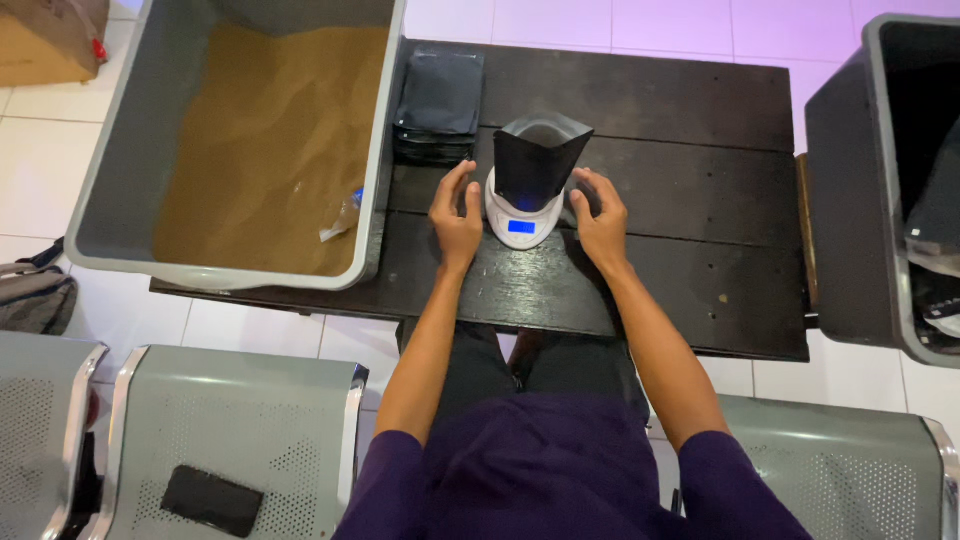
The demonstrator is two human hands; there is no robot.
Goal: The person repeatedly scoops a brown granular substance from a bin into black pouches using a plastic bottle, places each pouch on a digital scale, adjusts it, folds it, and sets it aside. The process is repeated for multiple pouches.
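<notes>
My left hand (457,218) and right hand (600,222) rest open on the table (700,200), flanking the scale (522,222) and gripping nothing, while the open black pouch (536,158) stands on it, seemingly filled, unsealed, spare pouches (438,105) waiting.

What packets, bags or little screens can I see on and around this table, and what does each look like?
Black stand-up pouch: open-topped, upright on the scale between the left hand and right hand.
Scale screen: small glowing blue rectangle on the front of the round white scale.
Stack of flat black pouches: on the dark table, beside the grey tub of brown powder.
Dark flat phone-like slab: on the metal seat, screen unlit.
</notes>
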